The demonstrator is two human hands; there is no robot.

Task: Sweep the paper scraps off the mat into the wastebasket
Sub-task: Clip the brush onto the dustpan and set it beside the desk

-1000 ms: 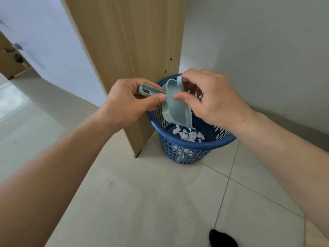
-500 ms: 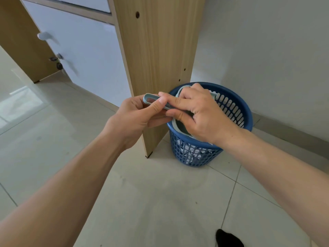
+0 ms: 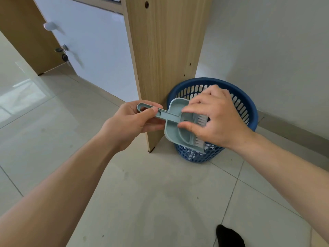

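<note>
The left hand (image 3: pixel 131 120) holds a pale blue-green dustpan (image 3: pixel 175 125) by its handle, thumb laid along the top and fingers curled underneath — the grip is closed round the handle, whose looped end sticks out past the thumb. The pan sits roughly level above the near left rim of the blue wastebasket (image 3: pixel 249 107), its open edge pointing down towards the viewer.

The right hand (image 3: pixel 215 118) reaches over the pan from the right and covers much of its far side. Its thumb and fingers bend round a small brush (image 3: pixel 201 120), of which only white bristles and a strip of pale back show between the digits; the brush rests in or against the pan, but how firmly that grip clamps it is hard to tell, since the palm hides the brush's body.

The wastebasket stands on the tiled floor (image 3: pixel 160 202) just beside a wooden panel (image 3: pixel 165 50), close to the wall. A few white flecks show through its slotted side near the bottom — likely paper scraps (image 3: pixel 191 154), though mostly hidden by the pan and the hands. A dark foot (image 3: pixel 229 236) is cut off at the bottom edge.
</note>
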